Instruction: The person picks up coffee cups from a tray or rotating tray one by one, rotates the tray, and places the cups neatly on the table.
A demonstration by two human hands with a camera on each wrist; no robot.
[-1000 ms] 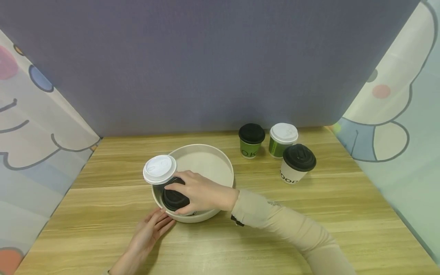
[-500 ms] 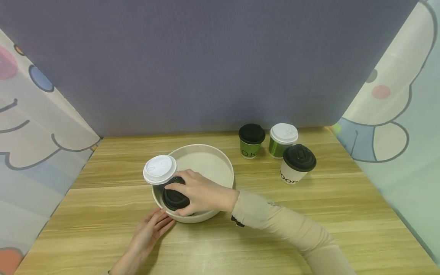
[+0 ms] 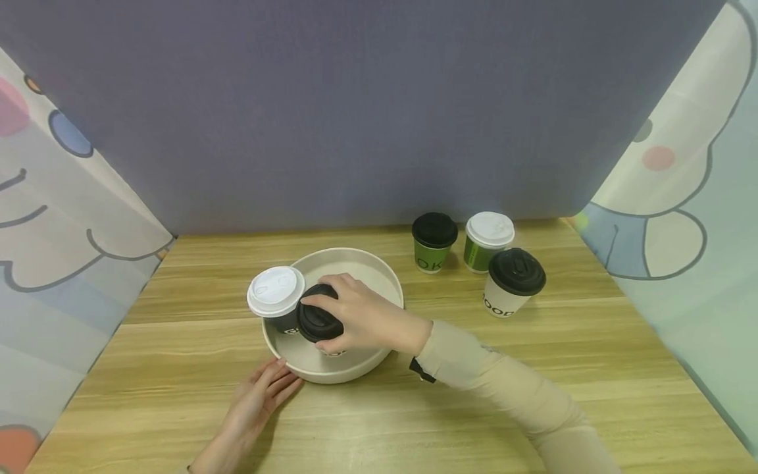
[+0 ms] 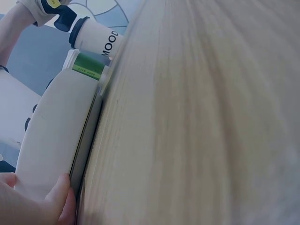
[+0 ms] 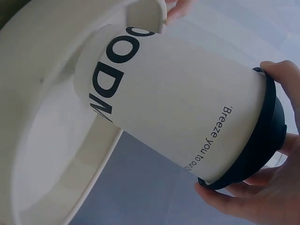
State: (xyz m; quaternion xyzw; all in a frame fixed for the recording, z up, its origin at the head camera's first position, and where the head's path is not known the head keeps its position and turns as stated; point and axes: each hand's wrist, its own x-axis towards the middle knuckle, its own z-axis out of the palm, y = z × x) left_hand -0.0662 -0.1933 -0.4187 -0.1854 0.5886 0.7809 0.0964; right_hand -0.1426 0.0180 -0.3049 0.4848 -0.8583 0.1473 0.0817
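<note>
In the head view, my right hand (image 3: 368, 318) grips a white paper coffee cup by its black lid (image 3: 317, 320). The right wrist view shows the cup (image 5: 178, 103) tilted in that picture, its base inside the wall of a round cream tray (image 5: 89, 183); whether it touches the tray floor I cannot tell. Left of it stands a dark paper cup with a white lid (image 3: 276, 291), at the left side of the tray (image 3: 376, 283). My left hand (image 3: 256, 400) touches the near left of the tray's outer wall, fingers mostly straight.
Behind and right of the tray stand a green cup with a black lid (image 3: 433, 243), a green cup with a white lid (image 3: 488, 238) and a white cup with a black lid (image 3: 510, 283). A grey panel (image 3: 367, 118) closes the back of the wooden table (image 3: 438, 421).
My right hand has shifted right and slightly away from me with the black-lidded cup, uncovering more of the dark cup beside it. The left hand and tray stay in place.
</note>
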